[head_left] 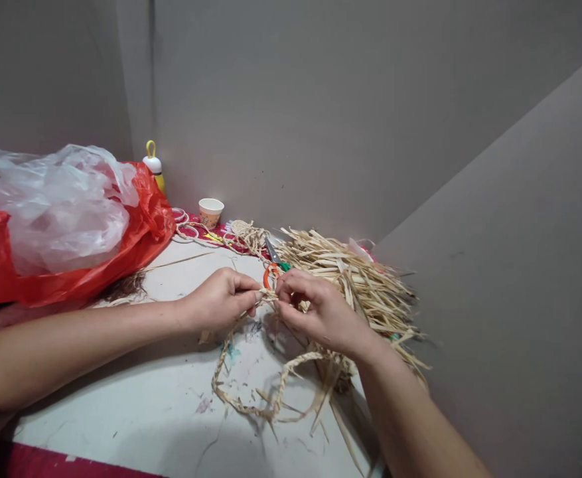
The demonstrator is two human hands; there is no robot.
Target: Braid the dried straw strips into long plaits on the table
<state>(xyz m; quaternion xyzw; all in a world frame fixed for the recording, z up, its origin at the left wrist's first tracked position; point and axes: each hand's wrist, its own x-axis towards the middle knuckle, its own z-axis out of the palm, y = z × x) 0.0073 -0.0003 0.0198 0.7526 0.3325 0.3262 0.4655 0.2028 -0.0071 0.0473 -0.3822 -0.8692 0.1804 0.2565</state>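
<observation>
indistinctly, perhaps straw (268, 297) in right hand (320, 315)

I'm looking into a close corner of plain grey walls. The far wall (281, 119) fills most of my view, marked by a few tiny dark specks low down, and towards the left a dark vertical line (152, 66) runs down beside the duller left wall (46, 79). On the right, a slanting edge divides it from the paler right wall (509, 285), which carries a faint scuff. Below, I see a white tabletop (151, 411) with blue-green and purple stains, and deep red cloth (62, 463) showing at its near left edge. The light looks dim and soft, leaving blurred shadows across the table.
</observation>
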